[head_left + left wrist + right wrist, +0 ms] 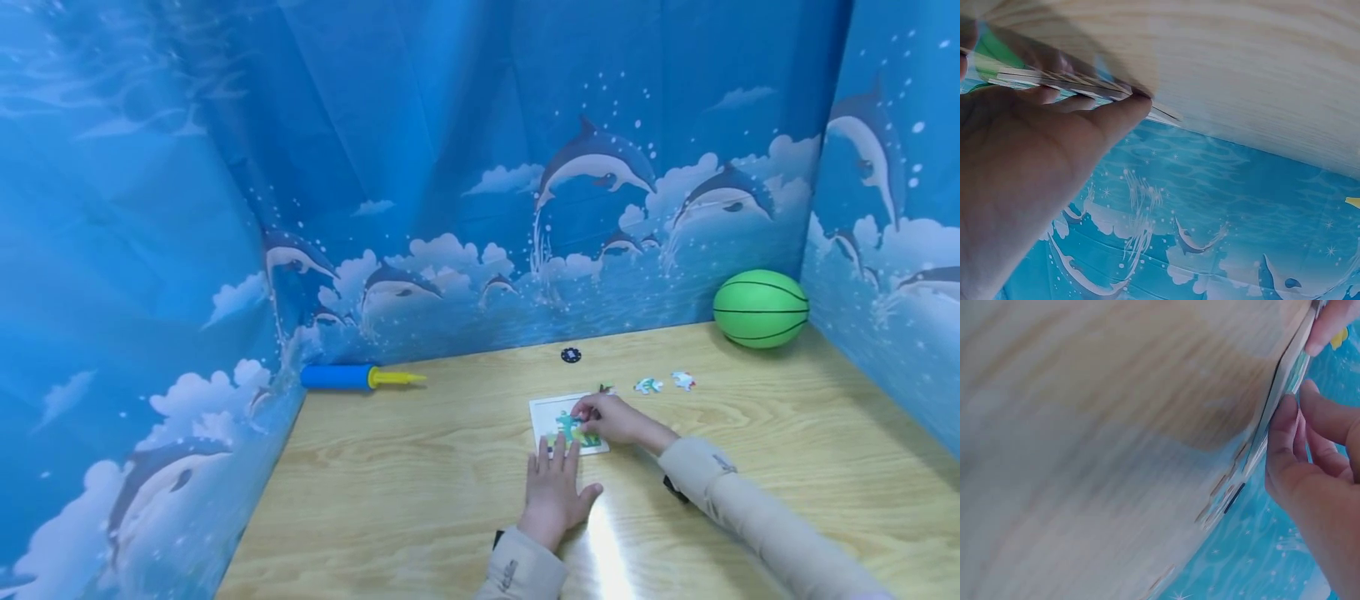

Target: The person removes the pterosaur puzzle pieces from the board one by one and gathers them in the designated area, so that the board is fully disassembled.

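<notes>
From the head camera, a white puzzle board (553,414) lies flat near the middle of the wooden table (420,467). The left hand (553,487) lies flat with straight fingers, its tips on the board's near edge, gripping nothing. The right hand (611,419) curls its fingertips over a green and blue puzzle piece (567,425) on the board, though whether it pinches or only presses the piece cannot be told here. Only this view shows the surroundings: three loose pieces (648,384) just beyond the board, a black disc (571,355), a green ball (761,307) at the far right corner and a blue pump (360,377) by the left wall. The left wrist camera adds a close look at the left hand's fingers (1116,115) pressing straight against the board's thin edge (1079,87). The right wrist camera shows the right hand's fingers (1285,434) bent against the board's rim (1272,419); the piece itself is hidden.
</notes>
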Demonstrator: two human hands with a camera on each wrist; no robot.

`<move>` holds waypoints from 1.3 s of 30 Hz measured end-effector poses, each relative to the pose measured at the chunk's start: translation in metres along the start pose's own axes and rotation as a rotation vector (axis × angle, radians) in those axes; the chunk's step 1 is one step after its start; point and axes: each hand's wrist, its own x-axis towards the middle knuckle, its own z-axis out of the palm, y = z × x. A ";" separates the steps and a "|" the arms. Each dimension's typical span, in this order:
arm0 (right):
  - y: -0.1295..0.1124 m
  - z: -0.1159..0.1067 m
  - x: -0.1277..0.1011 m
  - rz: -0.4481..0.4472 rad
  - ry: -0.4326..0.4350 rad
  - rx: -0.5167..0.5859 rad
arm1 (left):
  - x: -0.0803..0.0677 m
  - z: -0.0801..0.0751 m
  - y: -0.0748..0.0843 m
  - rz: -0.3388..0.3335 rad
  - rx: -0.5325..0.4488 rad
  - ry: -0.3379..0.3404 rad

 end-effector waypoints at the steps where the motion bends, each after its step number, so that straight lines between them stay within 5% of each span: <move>1: -0.001 0.001 0.001 0.011 -0.004 0.001 | 0.000 0.001 0.000 0.003 0.007 0.001; 21: -0.014 0.000 0.004 0.048 -0.134 -0.074 | -0.001 0.004 0.007 0.037 0.000 0.051; 28: -0.015 -0.001 0.009 0.120 -0.136 -0.034 | -0.001 -0.001 0.007 0.028 -0.019 0.033; 39: -0.013 0.000 0.005 0.116 -0.097 0.056 | -0.004 0.000 0.008 0.032 0.025 0.020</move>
